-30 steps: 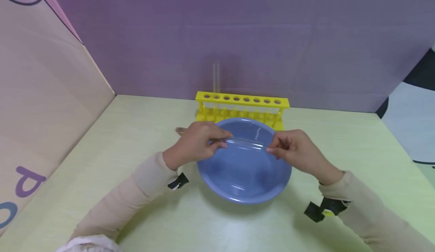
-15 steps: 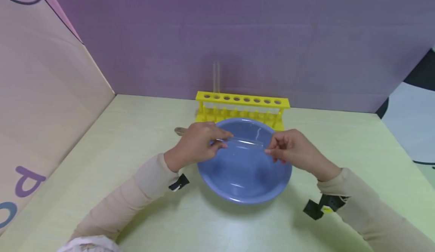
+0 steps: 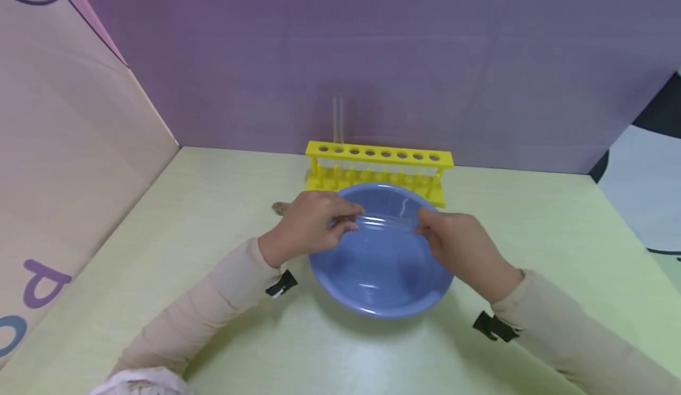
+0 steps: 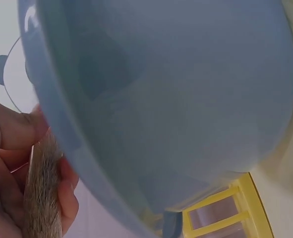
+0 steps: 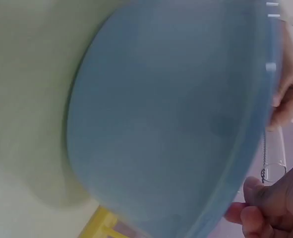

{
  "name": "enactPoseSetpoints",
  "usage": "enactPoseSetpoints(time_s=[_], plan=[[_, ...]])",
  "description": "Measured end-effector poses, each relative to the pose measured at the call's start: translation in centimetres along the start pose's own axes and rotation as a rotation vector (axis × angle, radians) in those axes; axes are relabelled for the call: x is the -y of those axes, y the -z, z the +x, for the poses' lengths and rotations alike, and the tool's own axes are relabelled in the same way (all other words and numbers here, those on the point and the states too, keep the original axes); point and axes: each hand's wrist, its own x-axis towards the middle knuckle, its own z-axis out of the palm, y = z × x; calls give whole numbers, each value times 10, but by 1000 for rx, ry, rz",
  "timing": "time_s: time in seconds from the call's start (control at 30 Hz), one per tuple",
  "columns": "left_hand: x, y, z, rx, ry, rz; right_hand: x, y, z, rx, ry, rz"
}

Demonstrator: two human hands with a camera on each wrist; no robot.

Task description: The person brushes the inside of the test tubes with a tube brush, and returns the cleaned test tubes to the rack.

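Observation:
My left hand grips a clear glass test tube, which lies nearly level above the blue basin. Brown bristles of a test tube brush fill the tube's left end, seen close up between the fingers in the left wrist view. The brush's twisted wire stem runs along the tube to its open mouth in the right wrist view. There my right hand pinches the wire end with thumb and fingers, knuckles turned upward. Part of the tube is hidden by the left fingers.
Behind the basin stands a yellow test tube rack, partly covered by the basin's rim. Another clear test tube stands upright in it near the left end. A purple backdrop closes off the rear of the pale table.
My right hand has rolled over, its knuckles now facing up where the curled fingers showed before. The left hand and the tube stay nearly in place, and the basin has not moved.

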Motion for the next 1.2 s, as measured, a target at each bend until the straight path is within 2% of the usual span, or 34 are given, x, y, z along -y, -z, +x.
enactPoseSetpoints(time_s=[0.1,0.23,0.37,0.53,0.77,1.0,1.2], plan=[[-1,3,2,34,35,-21,2,-1,1,-47,50,-118],[0,6,5,75,83,-70,2,-3,2,-108,86,-199],[1,8,6,104,92,-104,2,-3,-2,-120,117,-253],[4,7,7,160,114,-174,1,-5,-8,-132,152,-275],[6,9,8,246,214,-305,-2,-5,-9,-125,176,-298],[9,10,9,292,273,-416,-4,-6,-13,-216,235,-327],[12,11,12,359,368,-469,-7,-7,-15,-274,284,-325]])
